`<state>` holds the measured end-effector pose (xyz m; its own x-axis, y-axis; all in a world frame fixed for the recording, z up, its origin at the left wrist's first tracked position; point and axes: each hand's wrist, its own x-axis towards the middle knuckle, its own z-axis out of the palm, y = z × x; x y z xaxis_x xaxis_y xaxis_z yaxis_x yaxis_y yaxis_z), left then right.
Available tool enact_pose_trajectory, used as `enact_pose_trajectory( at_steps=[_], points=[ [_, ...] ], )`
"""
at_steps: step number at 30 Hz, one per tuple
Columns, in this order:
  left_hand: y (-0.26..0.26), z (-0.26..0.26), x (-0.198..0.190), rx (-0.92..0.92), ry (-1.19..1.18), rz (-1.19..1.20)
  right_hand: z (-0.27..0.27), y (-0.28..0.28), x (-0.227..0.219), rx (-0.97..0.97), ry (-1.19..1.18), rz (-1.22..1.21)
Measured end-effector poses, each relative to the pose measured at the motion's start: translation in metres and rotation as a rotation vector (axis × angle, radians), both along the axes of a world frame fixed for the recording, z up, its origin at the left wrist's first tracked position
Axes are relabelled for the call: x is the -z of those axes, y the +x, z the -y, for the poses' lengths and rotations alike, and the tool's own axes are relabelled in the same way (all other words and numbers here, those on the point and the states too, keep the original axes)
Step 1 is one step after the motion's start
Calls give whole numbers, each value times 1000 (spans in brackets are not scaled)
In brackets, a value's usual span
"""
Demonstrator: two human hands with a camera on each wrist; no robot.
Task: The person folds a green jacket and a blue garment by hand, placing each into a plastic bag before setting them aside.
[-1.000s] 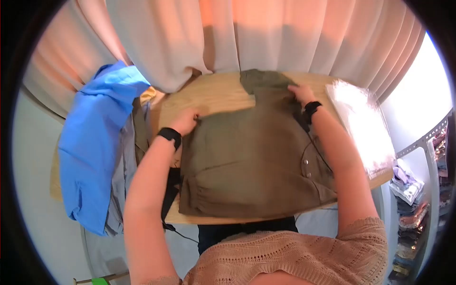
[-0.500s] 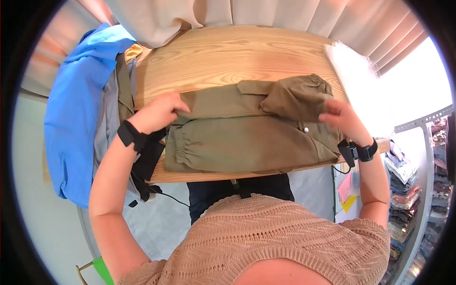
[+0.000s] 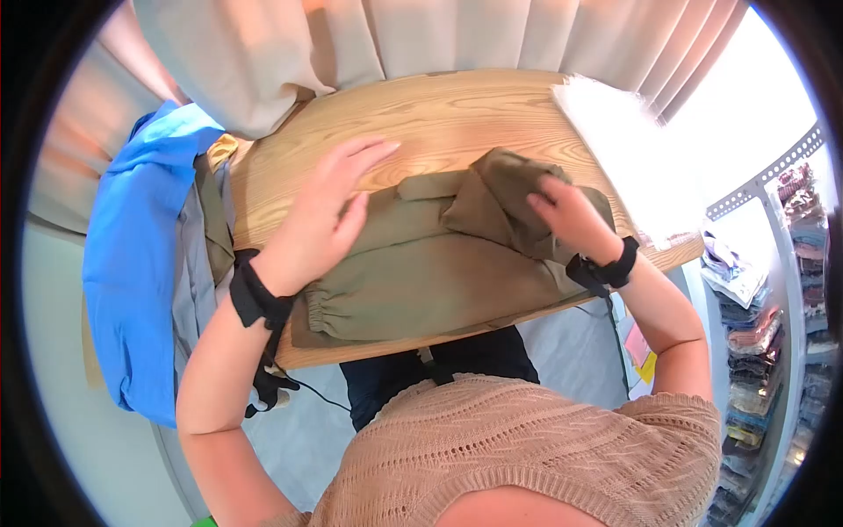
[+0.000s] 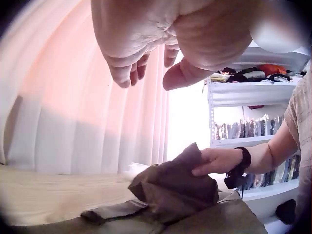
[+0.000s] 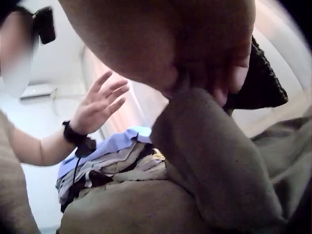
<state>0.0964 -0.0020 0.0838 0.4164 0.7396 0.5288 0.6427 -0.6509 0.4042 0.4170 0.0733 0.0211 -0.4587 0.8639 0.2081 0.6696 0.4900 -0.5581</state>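
An olive garment [image 3: 413,290] lies folded along the front of the wooden table, with gathered elastic at its left end. My right hand [image 3: 575,220] grips a bunched, sleeve-like part [image 3: 492,198] of it near the right end. In the right wrist view that cloth [image 5: 209,151] rises to the curled fingers, and in the left wrist view it stands up in a fold [image 4: 175,187] beside the thumb. My left hand [image 3: 325,206] hovers over the garment's left part with straight, spread fingers and nothing in them.
Blue cloth [image 3: 140,272] and other garments hang over the table's left end. Clear plastic bags [image 3: 623,158] lie at the right edge. Bare wood [image 3: 421,114] stretches behind the garment to a curtain [image 3: 465,35]. Shelves of packed clothes [image 3: 755,378] stand at the right.
The garment was spread by both hands, then lay folded over towards me. My right hand has since moved left and taken hold of the bunched part; my left hand has let go and risen.
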Motion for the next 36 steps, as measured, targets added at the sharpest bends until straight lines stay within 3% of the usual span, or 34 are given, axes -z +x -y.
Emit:
enact_pose_trajectory(
  at_steps=[1,3,4,6,9,11,14,15,17,20,22,33,36],
  points=[
    [13,-1,-2,23,23,33,2,-1,7,-160,80,38],
    [34,-8,-3,52,-1,3,18,-9,-8,-405,75,388],
    [44,-13,0,77,32,-97,25,-11,-6,-393,74,385],
    [63,-24,8,115,73,-203,34,-11,1,-631,257,350],
    [83,-39,33,251,-9,-276,37,-3,14,-703,222,459],
    [91,-51,53,301,-33,-425,35,3,11,-699,168,405],
    [90,-65,78,304,-54,-475,16,17,-14,-741,-110,66],
    [90,-67,82,306,-115,-509,11,23,-21,-655,-200,-8],
    [94,-68,81,273,-107,-599,-11,39,-33,-420,-196,106],
    [104,-64,77,235,-147,-635,-69,68,-4,-269,-191,157],
    [111,-60,80,275,-44,-726,-95,78,10,-109,-265,184],
    [116,-67,88,236,1,-771,-137,83,43,-104,-396,270],
    [121,-71,87,230,22,-689,-137,81,45,-73,-377,288]
  ],
)
